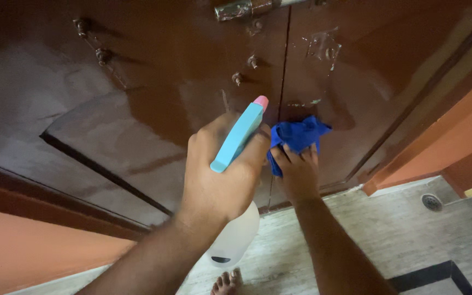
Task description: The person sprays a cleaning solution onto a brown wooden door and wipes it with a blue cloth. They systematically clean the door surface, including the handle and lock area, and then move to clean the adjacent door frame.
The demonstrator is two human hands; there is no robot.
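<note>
My left hand grips a spray bottle by its neck. The bottle's light blue trigger head has a pink nozzle that points at a brown double door, and its white translucent body hangs below my fist. My right hand presses a crumpled blue cloth against the door, just right of the seam between the two leaves. The door shows wet, shiny patches around the cloth and higher up.
A metal latch and several bolts sit on the door's upper part. Orange walls flank the door frame. The pale tiled floor has a round drain at the right. My bare toes show at the bottom.
</note>
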